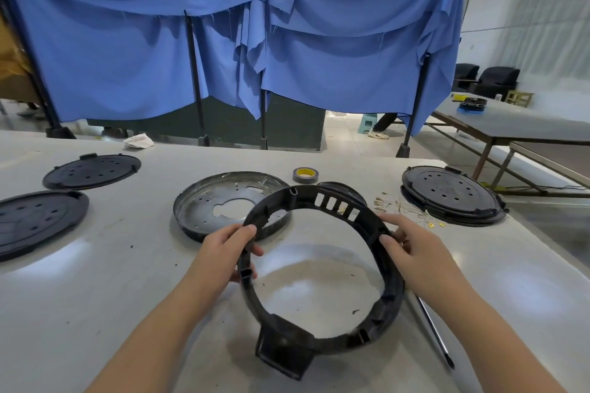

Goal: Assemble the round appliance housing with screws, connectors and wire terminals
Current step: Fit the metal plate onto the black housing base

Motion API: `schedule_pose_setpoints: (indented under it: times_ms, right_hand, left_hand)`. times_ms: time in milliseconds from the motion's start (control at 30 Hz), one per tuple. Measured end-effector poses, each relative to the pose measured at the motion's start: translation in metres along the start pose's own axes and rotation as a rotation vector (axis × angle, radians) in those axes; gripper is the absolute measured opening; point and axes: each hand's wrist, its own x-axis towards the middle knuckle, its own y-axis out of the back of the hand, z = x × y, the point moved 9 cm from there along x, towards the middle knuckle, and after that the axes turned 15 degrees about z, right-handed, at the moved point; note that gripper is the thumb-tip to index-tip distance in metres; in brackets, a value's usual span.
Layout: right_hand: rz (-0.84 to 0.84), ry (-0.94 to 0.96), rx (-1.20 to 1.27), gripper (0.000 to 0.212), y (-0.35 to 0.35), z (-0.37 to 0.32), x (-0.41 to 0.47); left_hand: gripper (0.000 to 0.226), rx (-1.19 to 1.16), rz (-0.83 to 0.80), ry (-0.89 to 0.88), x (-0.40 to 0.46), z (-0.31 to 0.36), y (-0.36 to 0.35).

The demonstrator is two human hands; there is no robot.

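Note:
I hold a black plastic housing ring [391,297] tilted above the white table, its slotted side away from me and a boxy socket toward me. My left hand [228,249] grips the ring's left wall, thumb over the rim. My right hand [412,242] holds the right wall, fingers curled on it. Behind the ring lies a round metal pan [204,198] with punched holes. A bundle of wires with metal terminals [402,207] lies to the right. A screwdriver [434,332] lies on the table by my right forearm.
Two black round lids [92,171] [35,220] lie at the left, and a stack of lids [453,195] at the right. A tape roll [305,174] sits behind the pan. A blue curtain [223,41] hangs beyond the table's far edge. Another table [526,128] stands at right.

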Motion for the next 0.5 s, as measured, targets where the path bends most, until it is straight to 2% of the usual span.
schedule_pose_setpoints:
  times_ms: [167,300,500]
  right_hand:
    - [0.054,-0.114,0.134,0.011,0.006,0.010,-0.005]
    - [0.014,-0.122,0.104,0.010,0.004,0.009,-0.011]
    - [-0.012,-0.115,0.053,0.011,0.001,0.009,-0.015]
  left_hand:
    - [0.019,-0.093,0.055,-0.202,-0.007,0.023,0.004]
    - [0.014,-0.162,0.060,-0.264,-0.014,0.030,0.005]
    - [0.021,-0.186,0.076,-0.351,-0.022,0.042,0.008]
